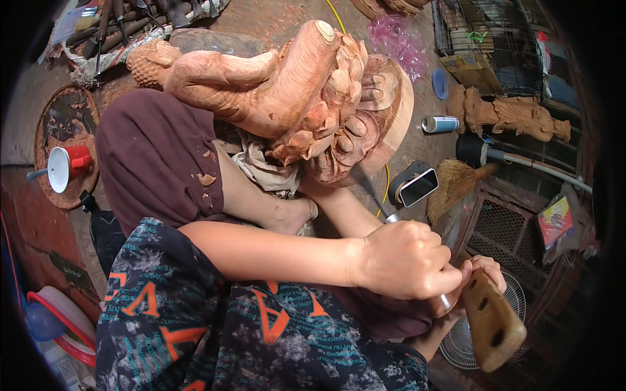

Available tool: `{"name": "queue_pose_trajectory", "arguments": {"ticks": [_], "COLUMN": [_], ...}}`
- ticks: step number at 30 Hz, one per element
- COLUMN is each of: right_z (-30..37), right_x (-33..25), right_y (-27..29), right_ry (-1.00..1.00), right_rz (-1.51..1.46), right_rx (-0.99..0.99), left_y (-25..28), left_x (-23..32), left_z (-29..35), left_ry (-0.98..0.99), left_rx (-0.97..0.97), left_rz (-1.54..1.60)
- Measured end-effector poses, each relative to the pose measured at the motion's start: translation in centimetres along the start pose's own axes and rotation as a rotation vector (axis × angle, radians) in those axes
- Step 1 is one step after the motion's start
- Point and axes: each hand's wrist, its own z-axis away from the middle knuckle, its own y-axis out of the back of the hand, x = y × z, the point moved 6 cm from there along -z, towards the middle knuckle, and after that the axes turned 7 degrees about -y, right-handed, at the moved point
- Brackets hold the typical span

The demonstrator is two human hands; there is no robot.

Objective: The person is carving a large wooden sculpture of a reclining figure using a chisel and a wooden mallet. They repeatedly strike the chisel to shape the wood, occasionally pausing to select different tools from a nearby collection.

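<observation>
A reddish wooden carving [254, 98], with a foot-like shape, petals and a pale flat base, lies on its side in front of my legs. My left hand [407, 260] is closed in a fist around a chisel [372, 192]. The chisel's dark blade points up and left, and its tip is at the lower edge of the carving; whether it touches I cannot tell. The metal butt of its handle shows below the fist. Right beside that butt, my right hand [482, 270] grips a worn wooden mallet [493, 326] with dark spots. My left hand partly hides the right one's fingers.
A crumpled pale cloth [267, 166] is under the carving. Carving tools [120, 26] lie at the far left, above a round tray [49, 140] with a red-and-white cup [68, 168]. To the right are a phone [418, 188], a spray can [440, 124], a straw broom [453, 186] and a fan [456, 345].
</observation>
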Motion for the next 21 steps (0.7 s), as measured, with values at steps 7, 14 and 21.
{"name": "queue_pose_trajectory", "arguments": {"ticks": [7, 14, 21], "right_z": [-0.4, 0.2, 1.2], "right_x": [-1.1, -1.0, -0.2], "right_y": [0.6, -0.1, 0.2], "right_ry": [-0.002, 0.278, 0.155], "right_rz": [-0.045, 0.269, 0.299], "right_rx": [0.079, 0.102, 0.095], "left_y": [0.9, 2.0, -0.4], "left_x": [-1.0, -2.0, -1.7], "left_z": [-0.8, -0.7, -1.0], "left_ry": [-0.119, -0.122, -0.07], "left_rx": [0.019, 0.039, -0.209], "left_rz": [0.108, 0.174, 0.132]}}
